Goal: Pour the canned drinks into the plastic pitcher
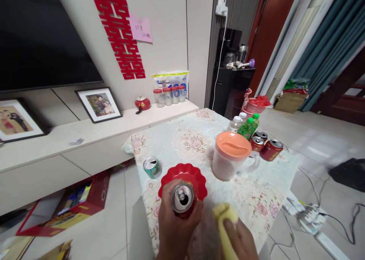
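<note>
Red double-happiness sign 囍 (119, 31) on the wall (168, 31).

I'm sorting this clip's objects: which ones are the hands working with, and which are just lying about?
In hand:
left hand grips an opened red can
right hand holds a yellow cloth

Lying about:
red bowl
green can
jug with orange lid
bottles
three red cans

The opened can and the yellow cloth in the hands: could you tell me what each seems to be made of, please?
Can, gripped by the left hand: likely aluminium, with a shiny silver top, pull-tab opening and red printed side. Yellow cloth under the right hand: looks soft and matte, bunched up, perhaps microfibre or sponge.
</note>
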The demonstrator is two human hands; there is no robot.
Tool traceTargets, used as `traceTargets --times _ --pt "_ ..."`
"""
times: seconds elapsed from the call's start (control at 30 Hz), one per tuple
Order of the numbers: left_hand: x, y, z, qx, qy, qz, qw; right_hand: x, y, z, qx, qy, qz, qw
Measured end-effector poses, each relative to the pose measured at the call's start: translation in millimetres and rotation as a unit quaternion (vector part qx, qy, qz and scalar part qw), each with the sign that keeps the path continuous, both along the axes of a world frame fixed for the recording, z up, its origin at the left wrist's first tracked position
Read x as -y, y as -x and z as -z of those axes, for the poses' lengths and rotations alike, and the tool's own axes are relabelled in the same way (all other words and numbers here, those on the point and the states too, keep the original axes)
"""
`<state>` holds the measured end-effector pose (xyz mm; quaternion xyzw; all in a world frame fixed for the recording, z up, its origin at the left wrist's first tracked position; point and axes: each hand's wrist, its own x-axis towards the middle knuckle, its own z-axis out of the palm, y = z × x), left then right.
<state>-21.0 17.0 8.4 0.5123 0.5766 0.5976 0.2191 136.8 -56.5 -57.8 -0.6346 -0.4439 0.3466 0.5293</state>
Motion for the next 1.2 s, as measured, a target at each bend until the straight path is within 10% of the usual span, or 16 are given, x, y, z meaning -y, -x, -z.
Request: traceTargets --times 0.17,0.43,0.63,0.97,1.2 --pt "-8 13 -10.2 -0.003 0.015 0.013 1.0 -23 -21 22.6 0.247 -0.056 -0.047 0.966" --pt "0 -17 -17.5 0.011 0.036 0.037 0.999 -37 21 -56.7 0.1 -0.134 -0.171 0.971" --pt "9 -37 -6.9 0.042 0.032 0.08 0.995 -54 33 -22.7 0.056 -0.102 -0.076 0.99" --pt "23 -56 30.5 0.026 0.017 0.194 0.98 -1 -45 20.7 0.057 -0.08 0.015 0.995" --pt "-15 16 39.8 -0.02 0.057 0.098 0.993 -19 -131 7.7 0.035 -0.053 0.162 0.985"
